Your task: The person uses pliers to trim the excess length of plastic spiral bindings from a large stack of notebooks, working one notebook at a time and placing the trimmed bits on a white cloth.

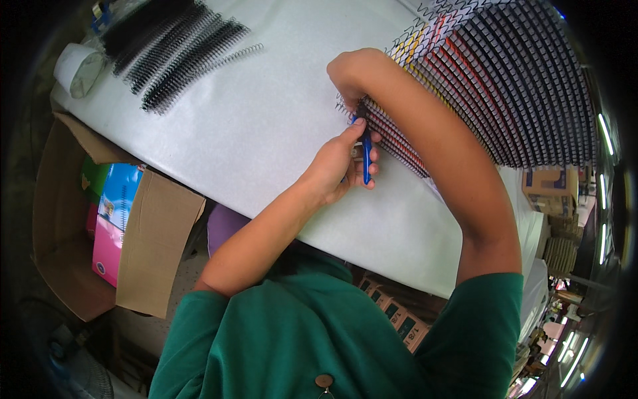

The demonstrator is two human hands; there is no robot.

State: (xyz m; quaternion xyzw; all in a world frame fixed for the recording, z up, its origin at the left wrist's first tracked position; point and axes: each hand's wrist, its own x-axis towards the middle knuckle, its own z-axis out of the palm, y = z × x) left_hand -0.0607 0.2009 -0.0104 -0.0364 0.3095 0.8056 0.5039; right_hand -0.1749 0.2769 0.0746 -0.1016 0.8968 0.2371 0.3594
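Observation:
My left hand (342,163) is closed around pliers with blue handles (367,156). Their dark jaws point away from me, toward the ends of the black spiral coils. My right arm arches over the large fanned stack of coil-bound pads (525,86), with the wrist bent sharply. Just beyond the plier jaws, my right hand (347,73) curls down at the near-left corner of that stack. Its fingertips are mostly hidden, and what they pinch cannot be made out. Red, orange and yellow edges show between the black coils.
Loose black spiral coils (186,53) lie in a pile at the far left of the white table (266,126), beside a white roll (78,70). An open cardboard box (156,246) with colourful spiral notebooks (116,219) stands at the left edge. More cartons (399,319) sit under the table.

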